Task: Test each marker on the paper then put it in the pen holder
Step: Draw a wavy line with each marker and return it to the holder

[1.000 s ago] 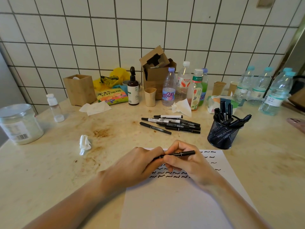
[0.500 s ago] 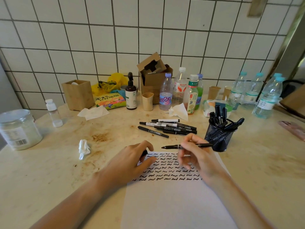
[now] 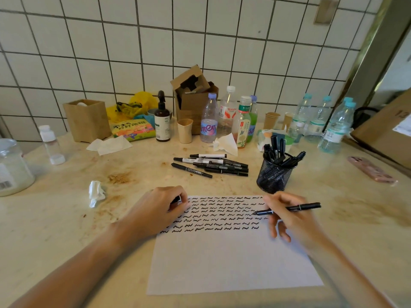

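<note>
A white sheet of paper (image 3: 231, 261) lies on the table in front of me, its upper part covered with rows of black squiggles. My right hand (image 3: 289, 216) grips a black uncapped marker (image 3: 304, 206), its tip touching the paper at the right end of a row. My left hand (image 3: 160, 207) rests on the sheet's top left corner, curled round a small black cap (image 3: 178, 199). Beyond the paper lies a pile of several black markers (image 3: 211, 166). A black mesh pen holder (image 3: 274, 174) with several markers in it stands at the right.
Plastic bottles (image 3: 210, 121), paper cups (image 3: 185, 131), a cardboard box (image 3: 193, 96) and a brown pump bottle (image 3: 162, 121) line the tiled wall. A crumpled tissue (image 3: 96, 193) and a white jar (image 3: 13, 167) sit on the left. A pink phone (image 3: 371, 170) lies far right.
My hands pulled the cap off the marker and moved apart. The right hand carried the marker right and lowered its tip onto the paper; the left hand kept the cap.
</note>
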